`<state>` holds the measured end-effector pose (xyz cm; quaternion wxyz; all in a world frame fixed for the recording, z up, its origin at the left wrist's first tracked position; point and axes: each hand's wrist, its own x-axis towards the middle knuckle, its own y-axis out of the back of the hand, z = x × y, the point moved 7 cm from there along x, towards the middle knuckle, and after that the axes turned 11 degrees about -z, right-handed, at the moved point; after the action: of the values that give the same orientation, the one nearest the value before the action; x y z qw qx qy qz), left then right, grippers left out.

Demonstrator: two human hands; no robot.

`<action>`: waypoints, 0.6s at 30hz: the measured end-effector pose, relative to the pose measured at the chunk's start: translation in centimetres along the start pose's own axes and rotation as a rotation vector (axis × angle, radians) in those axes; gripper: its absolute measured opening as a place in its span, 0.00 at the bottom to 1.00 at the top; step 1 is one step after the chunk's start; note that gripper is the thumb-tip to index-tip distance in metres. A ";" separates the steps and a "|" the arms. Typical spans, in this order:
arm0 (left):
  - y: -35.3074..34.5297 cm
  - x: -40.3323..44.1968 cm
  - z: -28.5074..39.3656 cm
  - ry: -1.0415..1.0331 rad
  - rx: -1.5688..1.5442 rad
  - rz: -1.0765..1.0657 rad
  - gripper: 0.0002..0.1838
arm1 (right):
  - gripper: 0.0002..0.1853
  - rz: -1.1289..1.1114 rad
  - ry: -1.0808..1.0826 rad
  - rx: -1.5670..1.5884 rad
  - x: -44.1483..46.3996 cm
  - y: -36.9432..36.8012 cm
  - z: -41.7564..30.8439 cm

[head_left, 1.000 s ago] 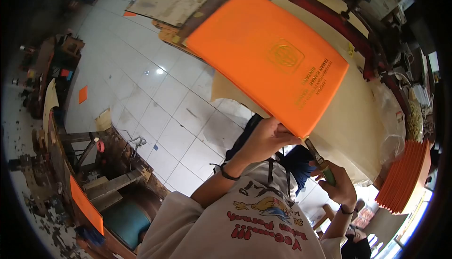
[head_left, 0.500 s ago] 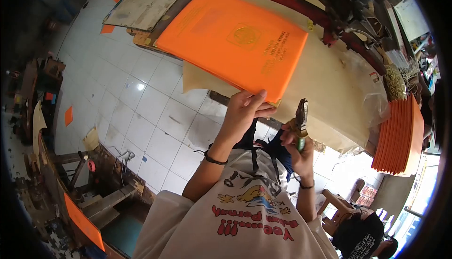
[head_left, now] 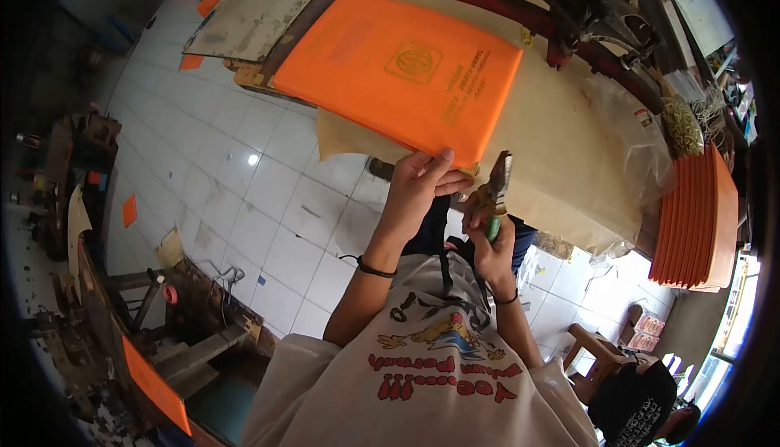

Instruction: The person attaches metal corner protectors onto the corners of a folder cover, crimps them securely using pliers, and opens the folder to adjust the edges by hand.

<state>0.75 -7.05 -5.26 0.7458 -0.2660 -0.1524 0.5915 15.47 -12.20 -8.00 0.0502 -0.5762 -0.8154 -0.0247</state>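
Observation:
An orange folder [head_left: 390, 73] with gold printing lies on the paper-covered table, its near corner reaching over the edge. My left hand [head_left: 418, 191] grips that near corner, thumb on top and fingers below. A small gold-coloured piece [head_left: 471, 168] shows at the corner beside my fingertips. In my right hand [head_left: 491, 244] are pliers [head_left: 499, 187] with a green handle, held upright just right of the corner. Their jaws point up and do not touch the folder.
Brown paper [head_left: 561, 146] covers the table. A dark red metal bar [head_left: 479, 0] lies beyond the folder. At the right stand a plastic bag [head_left: 630, 134] and stacked orange folders [head_left: 695, 219]. A person in a black cap [head_left: 634, 406] is at the lower right.
Since one second ago the folder has shifted left in view and the pliers have come off its corner, turning upright. In the last half second my right hand has moved closer to my left.

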 end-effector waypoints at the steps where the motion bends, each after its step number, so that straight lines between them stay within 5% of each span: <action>1: -0.1 0.1 0.1 -0.005 0.001 0.005 0.19 | 0.09 0.003 -0.012 0.032 0.1 -0.1 -0.5; 5: -0.3 -0.2 0.0 -0.012 0.033 0.029 0.20 | 0.08 0.005 0.086 -0.254 -0.4 -0.6 -1.8; 14: -0.3 -0.6 0.3 -0.032 0.080 0.004 0.20 | 0.08 -0.003 -0.034 -0.255 -0.6 -2.9 -2.6; 18: -0.3 -0.8 0.4 -0.027 0.081 -0.026 0.20 | 0.06 0.075 0.112 -0.307 -1.9 -1.8 -5.5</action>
<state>0.57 -7.76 -4.76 0.7613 -0.2256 -0.1418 0.5911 14.71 -15.08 -2.73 0.0075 -0.6049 -0.7758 -0.1792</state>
